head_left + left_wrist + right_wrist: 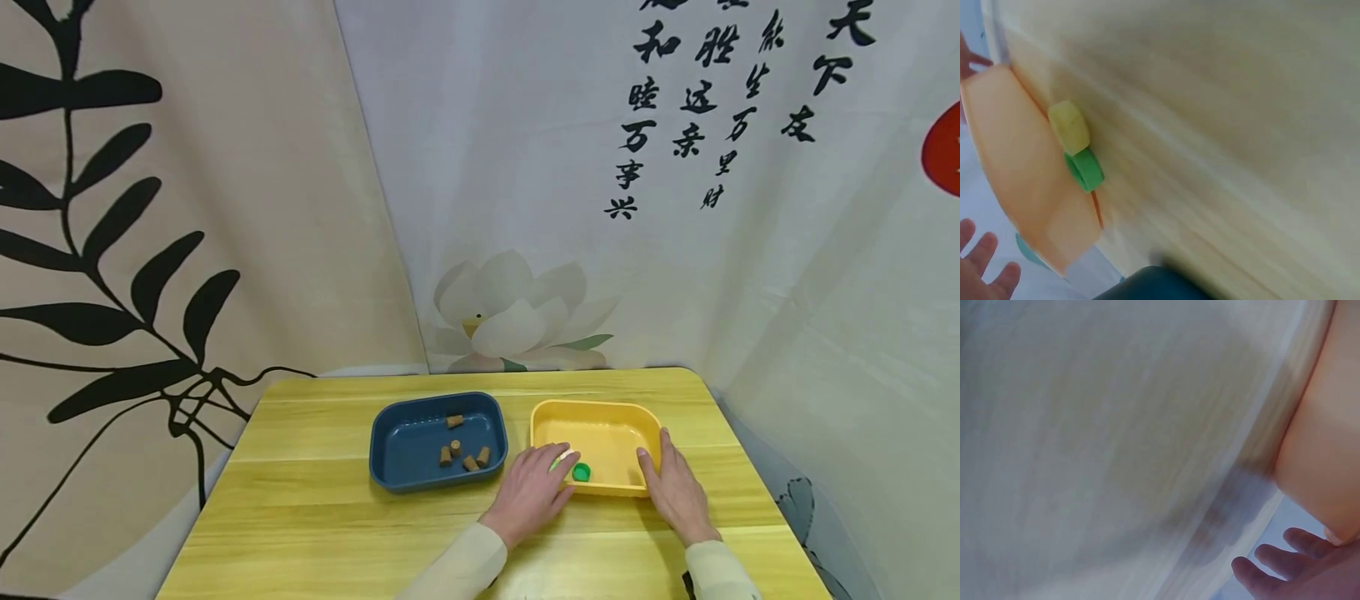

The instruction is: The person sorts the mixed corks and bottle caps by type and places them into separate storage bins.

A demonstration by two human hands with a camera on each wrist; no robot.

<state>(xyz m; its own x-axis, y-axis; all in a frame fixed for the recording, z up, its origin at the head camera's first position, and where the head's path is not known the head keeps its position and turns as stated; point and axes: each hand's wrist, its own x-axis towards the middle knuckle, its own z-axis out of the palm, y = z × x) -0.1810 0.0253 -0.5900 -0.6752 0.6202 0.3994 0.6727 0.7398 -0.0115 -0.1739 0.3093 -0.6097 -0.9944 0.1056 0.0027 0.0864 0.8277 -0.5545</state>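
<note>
My left hand [531, 490] reaches over the left front corner of a yellow tray [622, 410], fingers spread. In the left wrist view its fingertips [982, 250] show nothing between them. By these fingers lies a round green cap [581, 472] inside the tray; small white and green bits show beside them, partly covered. The left wrist view shows a green ring-like piece [1087, 169] touching a yellow piece [1069, 128] at the tray's edge; inside or outside, I cannot tell. My right hand [678, 493] holds the tray's right rim, thumb inside and fingers [1275, 562] outside.
A dark blue tray [386, 479] stands left of the yellow one, with several brown cork-like pieces [455, 447] in it. Both trays are on a yellow wood-grain table [300, 517]. A printed cloth [525, 200] hangs behind the table's far edge.
</note>
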